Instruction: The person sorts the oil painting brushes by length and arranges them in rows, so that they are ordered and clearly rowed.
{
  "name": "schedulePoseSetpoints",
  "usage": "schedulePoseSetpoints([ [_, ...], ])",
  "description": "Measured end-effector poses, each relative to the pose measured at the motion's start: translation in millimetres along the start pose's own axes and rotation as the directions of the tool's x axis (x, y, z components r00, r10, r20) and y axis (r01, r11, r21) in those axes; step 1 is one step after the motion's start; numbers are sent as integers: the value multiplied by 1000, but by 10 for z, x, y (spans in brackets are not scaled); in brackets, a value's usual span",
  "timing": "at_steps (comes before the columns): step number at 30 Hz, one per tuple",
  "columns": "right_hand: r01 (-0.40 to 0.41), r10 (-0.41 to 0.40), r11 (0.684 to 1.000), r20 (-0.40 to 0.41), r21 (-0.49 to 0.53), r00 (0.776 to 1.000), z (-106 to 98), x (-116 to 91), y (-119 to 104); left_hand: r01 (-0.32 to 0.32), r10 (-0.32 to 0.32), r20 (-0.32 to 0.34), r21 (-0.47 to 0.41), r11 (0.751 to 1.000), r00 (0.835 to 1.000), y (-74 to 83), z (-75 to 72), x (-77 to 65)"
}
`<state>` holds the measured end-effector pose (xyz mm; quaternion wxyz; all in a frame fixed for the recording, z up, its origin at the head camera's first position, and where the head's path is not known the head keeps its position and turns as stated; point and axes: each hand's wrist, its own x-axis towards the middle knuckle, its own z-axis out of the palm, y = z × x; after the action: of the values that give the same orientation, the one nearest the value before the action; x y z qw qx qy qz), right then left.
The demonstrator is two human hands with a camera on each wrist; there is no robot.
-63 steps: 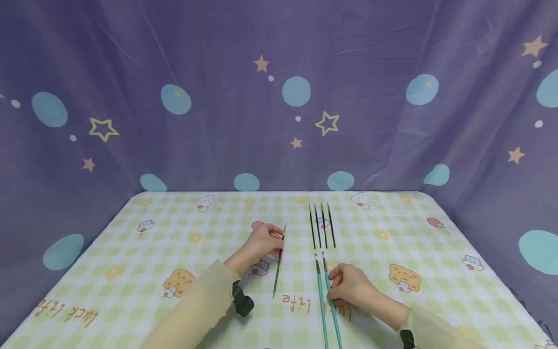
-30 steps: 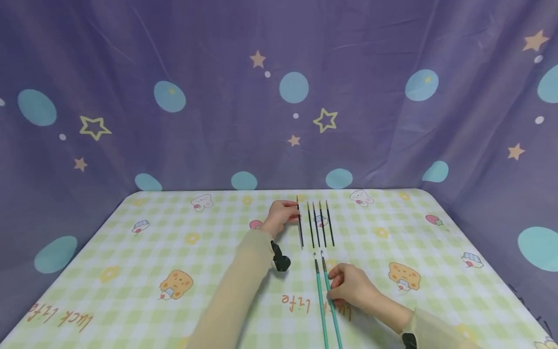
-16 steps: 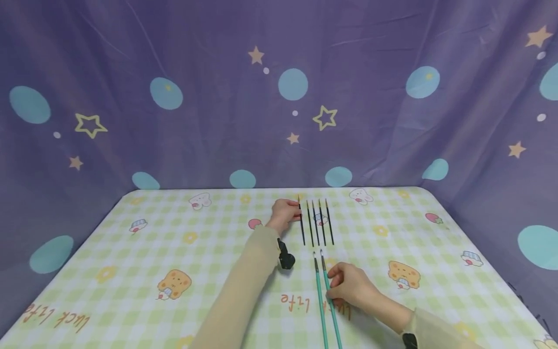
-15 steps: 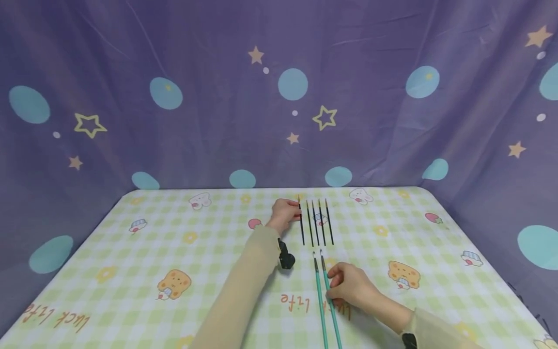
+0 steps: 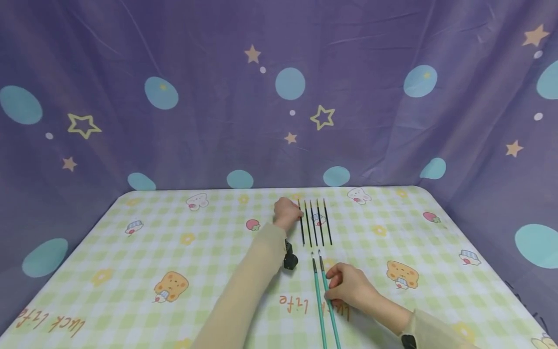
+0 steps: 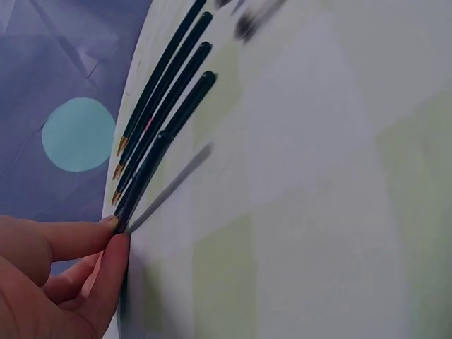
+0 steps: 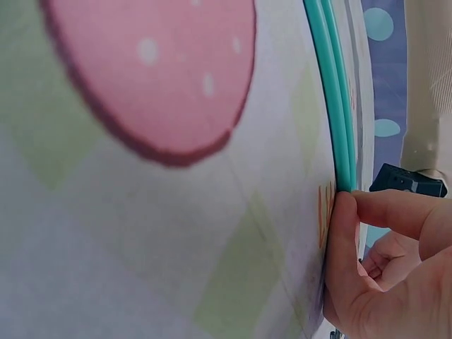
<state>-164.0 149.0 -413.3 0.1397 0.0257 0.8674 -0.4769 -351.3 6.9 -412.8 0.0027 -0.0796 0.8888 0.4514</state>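
Note:
My left hand (image 5: pixel 286 212) pinches a thin black paintbrush (image 6: pixel 145 173) near its bristle end between thumb and finger. That brush lies at the left end of a row of several black paintbrushes (image 5: pixel 320 228), roughly parallel to them, bristles pointing away; a shadow falls beside it in the left wrist view. My right hand (image 5: pixel 350 287) pinches the right one of two teal-handled paintbrushes (image 5: pixel 332 310) by its handle. The other teal paintbrush (image 5: pixel 319 305) lies just left of it. In the right wrist view, thumb and fingertip meet on the teal handles (image 7: pixel 339 106).
A green-and-white checked tablecloth (image 5: pixel 209 261) with printed cartoons covers the table. Behind and around it hangs a purple curtain (image 5: pixel 209 126) with stars and dots. The teal handles run past the near edge of the head view.
My left hand has carried the black paintbrush forward and right to the left end of the row, straightening it alongside the others. The right hand has stayed put on the teal paintbrush.

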Motion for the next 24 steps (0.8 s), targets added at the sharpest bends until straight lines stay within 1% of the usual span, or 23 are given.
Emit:
schedulePoseSetpoints([
  [3, 1, -1, 1000, 0, 6, 1000, 7, -6, -7, 0, 0, -25, 37, 999, 1000, 9, -16, -25],
  [5, -2, 2, 1000, -1, 10, 1000, 11, -8, -11, 3, -2, -26, 45, 999, 1000, 12, -23, -34],
  [9, -10, 11, 1000, -7, 16, 1000, 14, -8, -11, 3, -3, -8, 37, 999, 1000, 5, -33, -42],
  [14, -19, 19, 999, 6, 37, 1000, 12, -7, -1, -21, 21, 6, 37, 999, 1000, -49, -46, -38],
  [19, -28, 26, 998, 20, 60, 999, 7, -8, 7, -47, 45, 64, 36, 998, 997, -100, -122, -66],
  [22, -26, 25, 997, 24, 72, 999, -28, -12, 4, -68, 63, 124, 35, 997, 990, -98, -197, -101],
  [24, -20, 20, 998, 9, 66, 1000, -70, -10, -1, -77, 73, 162, 23, 997, 984, -99, -263, -121],
])
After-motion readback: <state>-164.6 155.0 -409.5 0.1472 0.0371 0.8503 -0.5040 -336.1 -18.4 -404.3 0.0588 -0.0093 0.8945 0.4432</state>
